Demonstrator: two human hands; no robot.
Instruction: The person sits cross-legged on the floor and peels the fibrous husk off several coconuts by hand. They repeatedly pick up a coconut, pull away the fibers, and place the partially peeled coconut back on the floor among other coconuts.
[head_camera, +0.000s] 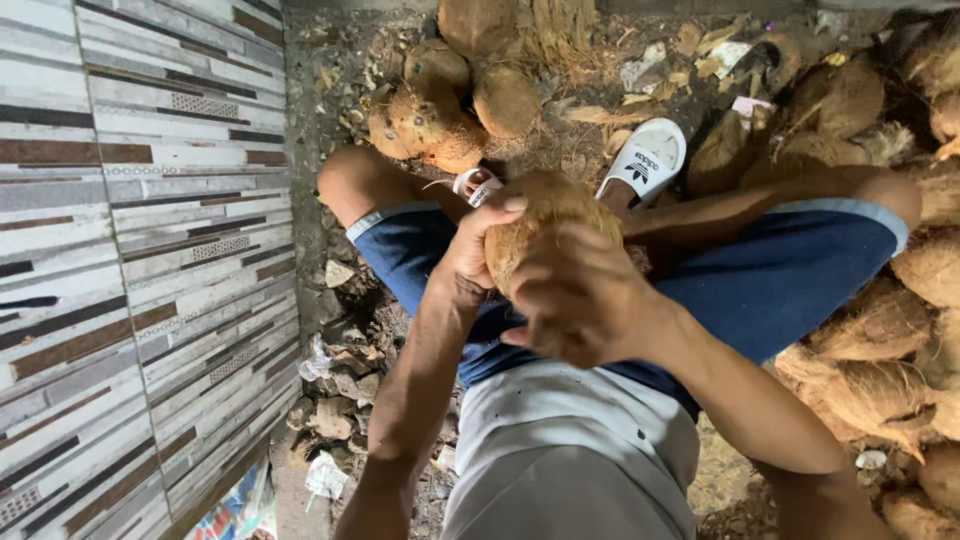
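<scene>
Both hands were clamped on one husked coconut (545, 225) held above the knees: the left hand (470, 250) gripped its near side with the thumb hooked over the top, and the right hand (575, 300) wrapped its fingers across the front. Past the white sandals (645, 155) lay a cluster of coconuts (440, 105), and a bigger coconut heap (880, 340) crowded the right leg

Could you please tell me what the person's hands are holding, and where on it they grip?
Both hands hold one husked coconut: the left hand on its left side, the right hand over its near side.
</scene>
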